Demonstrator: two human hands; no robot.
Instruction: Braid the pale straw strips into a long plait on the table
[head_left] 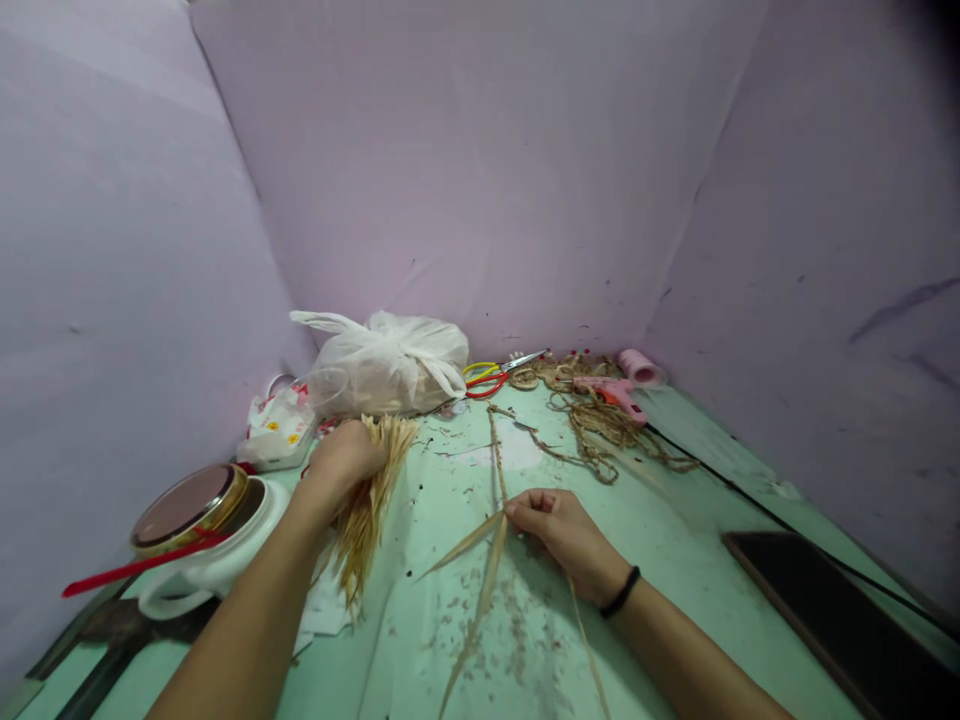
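My left hand [346, 462] lies over a thick bundle of dried straw-coloured leaf strips [367, 530], its fingers curled into the upper part. The fingertips are hidden among the strips. My right hand [559, 530], with a black band on the wrist, pinches a thin braid [496, 455] at its lower end. That braid runs up the green tabletop away from me. Below the pinch, several loose flat strips [489, 580] fan out toward me and to the left. Another thin strip [589, 650] trails down beneath the right hand.
At the back stand a tied white plastic bag [394, 360], scissors [495, 376], coiled brown cord [607, 425], a pink glue gun [611, 393] and a pink roll [640, 368]. A white mug [225, 560], round lidded container [187, 505] and hammer [120, 630] crowd the left. Right lies a dark phone-like slab [832, 610].
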